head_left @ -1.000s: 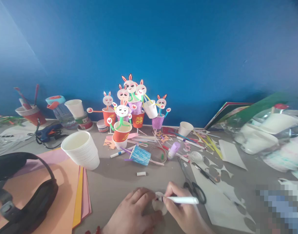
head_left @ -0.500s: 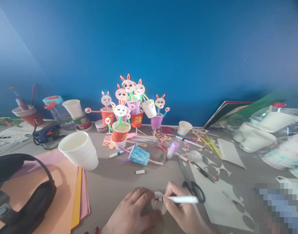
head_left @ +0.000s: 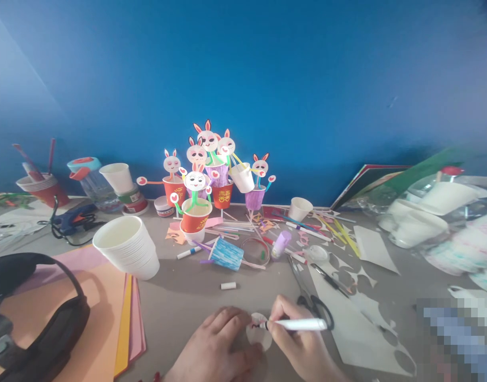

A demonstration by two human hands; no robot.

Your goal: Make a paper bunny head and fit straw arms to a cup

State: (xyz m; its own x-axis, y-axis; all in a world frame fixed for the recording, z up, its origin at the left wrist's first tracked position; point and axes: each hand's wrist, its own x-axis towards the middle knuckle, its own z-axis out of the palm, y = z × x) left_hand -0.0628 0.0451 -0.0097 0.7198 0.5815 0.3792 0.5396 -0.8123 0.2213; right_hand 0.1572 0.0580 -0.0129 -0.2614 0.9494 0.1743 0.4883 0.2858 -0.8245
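A small round white paper disc (head_left: 259, 339) lies on the table with a few dark reddish strokes near its upper edge. My left hand (head_left: 219, 345) rests on the table and holds the disc's left side between forefinger and thumb. In my right hand (head_left: 295, 337) is a white marker (head_left: 301, 324), gripped near its tip and lying almost level. Its dark tip touches the disc or is just above it. A loose white marker cap (head_left: 228, 286) lies beyond my left hand. Black-handled scissors (head_left: 315, 305) lie just past my right hand.
Paper-cup rabbits (head_left: 195, 183) stand by the blue wall, with a blue-striped cup (head_left: 226, 253) on its side before them. Stacked white cups (head_left: 127, 246), coloured paper (head_left: 103, 318) and a black headset (head_left: 63, 318) are left. A cut paper sheet (head_left: 358, 329) and a purple-capped bottle (head_left: 281, 245) lie right.
The view has shifted very slightly. Both hands keep almost the same place, and the marker tip has barely moved on the disc, where the strokes show a little more.
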